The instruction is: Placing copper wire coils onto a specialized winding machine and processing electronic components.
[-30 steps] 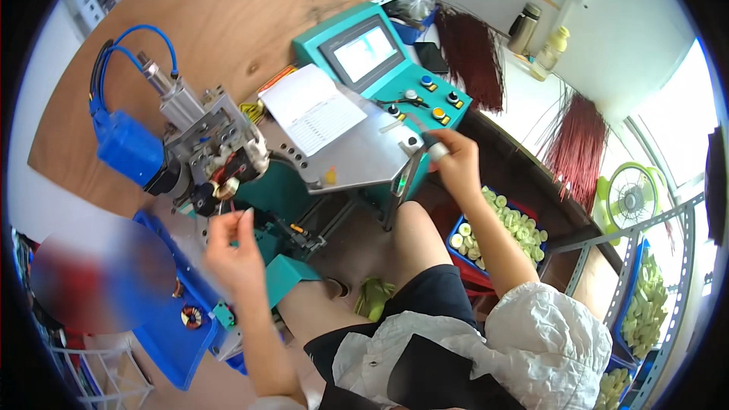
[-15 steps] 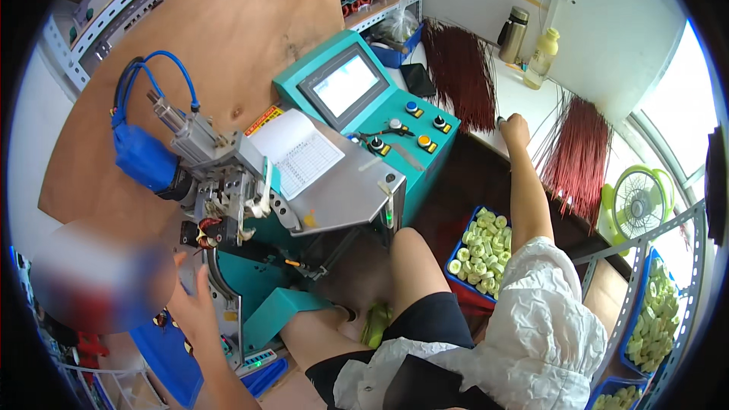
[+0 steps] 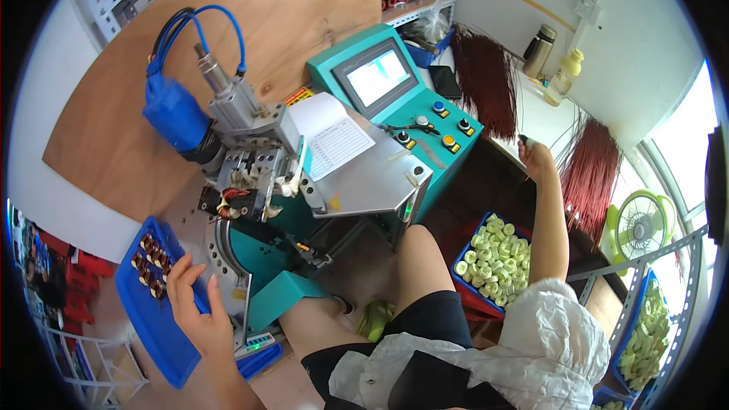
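Note:
My left hand [image 3: 199, 307] is open, its fingers spread over the near edge of a blue tray [image 3: 163, 342]. Several small coils wound with dark red wire [image 3: 152, 266] lie in that tray. My right hand [image 3: 535, 158] is reached forward with its fingers closed, between two bundles of wires. Something small and dark shows at its fingertips, too small to name. Beside it hang the dark red wire bundle [image 3: 486, 87] and the brighter red wire bundle [image 3: 591, 175]. A winding machine [image 3: 254, 163] stands before me, with a red-wound coil [image 3: 231, 203] at its head.
A teal control box [image 3: 380, 83] with screen and knobs stands behind an open notebook [image 3: 334, 144]. Pale green rings fill a blue bin [image 3: 492, 258] by my right knee; another blue bin [image 3: 642, 334] is far right. A thermos [image 3: 539, 52], a yellow-capped bottle [image 3: 563, 77] and a green fan [image 3: 642, 224] stand rightward.
The view has shifted, so the machine appears further right. A blurred patch at the left no longer covers the tray's coils. My right hand stays between the wire bundles; my left stays spread.

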`<state>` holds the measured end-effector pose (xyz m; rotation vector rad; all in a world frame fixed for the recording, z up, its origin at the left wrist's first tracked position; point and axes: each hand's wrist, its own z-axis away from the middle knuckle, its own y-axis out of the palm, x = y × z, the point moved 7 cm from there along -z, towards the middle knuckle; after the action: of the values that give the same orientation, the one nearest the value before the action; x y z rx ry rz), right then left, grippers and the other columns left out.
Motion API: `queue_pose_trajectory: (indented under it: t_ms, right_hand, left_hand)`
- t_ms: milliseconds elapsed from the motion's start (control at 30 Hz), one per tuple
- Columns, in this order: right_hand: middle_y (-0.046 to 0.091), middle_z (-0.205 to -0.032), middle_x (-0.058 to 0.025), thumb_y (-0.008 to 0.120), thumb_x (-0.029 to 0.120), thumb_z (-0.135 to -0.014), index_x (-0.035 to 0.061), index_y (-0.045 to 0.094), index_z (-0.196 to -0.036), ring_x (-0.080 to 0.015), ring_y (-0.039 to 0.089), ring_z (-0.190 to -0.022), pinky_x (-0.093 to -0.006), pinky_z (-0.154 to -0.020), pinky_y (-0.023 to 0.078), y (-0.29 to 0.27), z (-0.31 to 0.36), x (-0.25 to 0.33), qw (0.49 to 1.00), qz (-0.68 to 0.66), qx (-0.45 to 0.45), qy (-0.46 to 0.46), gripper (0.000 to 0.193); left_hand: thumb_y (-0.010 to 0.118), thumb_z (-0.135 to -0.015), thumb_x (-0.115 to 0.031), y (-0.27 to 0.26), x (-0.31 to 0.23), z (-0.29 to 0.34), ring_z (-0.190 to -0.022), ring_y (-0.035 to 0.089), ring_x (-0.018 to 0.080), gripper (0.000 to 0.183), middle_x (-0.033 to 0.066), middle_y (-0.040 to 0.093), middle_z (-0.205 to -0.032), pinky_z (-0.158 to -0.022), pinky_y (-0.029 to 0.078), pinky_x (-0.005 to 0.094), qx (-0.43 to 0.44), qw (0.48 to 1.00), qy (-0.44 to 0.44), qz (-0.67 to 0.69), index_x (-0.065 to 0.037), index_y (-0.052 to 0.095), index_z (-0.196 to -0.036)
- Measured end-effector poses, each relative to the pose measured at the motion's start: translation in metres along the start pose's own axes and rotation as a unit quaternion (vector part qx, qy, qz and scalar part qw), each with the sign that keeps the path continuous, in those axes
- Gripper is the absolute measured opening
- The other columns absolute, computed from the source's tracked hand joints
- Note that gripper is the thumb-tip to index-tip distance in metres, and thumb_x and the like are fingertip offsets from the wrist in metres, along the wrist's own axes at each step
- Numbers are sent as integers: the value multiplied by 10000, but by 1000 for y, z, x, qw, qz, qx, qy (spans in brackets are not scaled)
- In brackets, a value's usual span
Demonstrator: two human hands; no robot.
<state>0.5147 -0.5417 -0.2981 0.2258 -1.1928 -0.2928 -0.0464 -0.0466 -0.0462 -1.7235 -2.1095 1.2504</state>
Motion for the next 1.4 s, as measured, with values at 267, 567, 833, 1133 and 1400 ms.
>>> queue_pose_trajectory:
  t_ms: [267, 567, 833, 1133, 1400]
  right_hand:
    - [661, -954, -101, 494, 205, -1039, 35, 560, -1075, -198, 678, -842, -315, -772, 566, 248, 284, -91, 913, -39, 406, -24, 186]
    - [659, -827, -99, 570, -107, -864, -51, 591, -1000, -131, 642, -806, -281, -783, 527, 427, 400, -34, 756, 159, 546, -323, 149]
    - [693, -839, -190, 557, -112, -756, -50, 607, -1008, -333, 705, -779, -374, -722, 549, 468, 430, -21, 686, 231, 524, -449, 265]
    - [684, -846, -208, 547, -106, -748, -30, 632, -1021, -362, 687, -741, -395, -685, 536, 471, 431, -26, 685, 251, 522, -442, 296]
    - [688, -901, -240, 554, -106, -736, -26, 670, -1027, -398, 693, -816, -395, -702, 541, 458, 444, -26, 674, 259, 465, -512, 323]
  left_hand:
    - [686, -806, 28, -5, 3, -3, -1064, 624, 307, 182, 160, 643, -1168, -944, 473, 380, 12, 998, -2, 63, -4, 664, -983]
    - [718, -873, -43, 32, -24, -73, -983, 643, 177, 277, 105, 663, -1116, -838, 533, 299, 93, 946, 33, 310, 2, 657, -1139]
    - [687, -926, -76, 30, -30, -123, -782, 631, 81, 143, 28, 684, -872, -729, 514, 228, 101, 932, 18, 347, 16, 671, -1034]
    - [701, -894, -61, 27, -29, -124, -706, 709, 145, 99, 103, 728, -801, -652, 556, 271, 62, 936, 42, 345, 30, 677, -922]
    - [726, -867, -53, 13, -44, -110, -657, 624, 104, 98, 67, 677, -740, -612, 500, 249, 42, 965, 98, 240, 25, 667, -859]
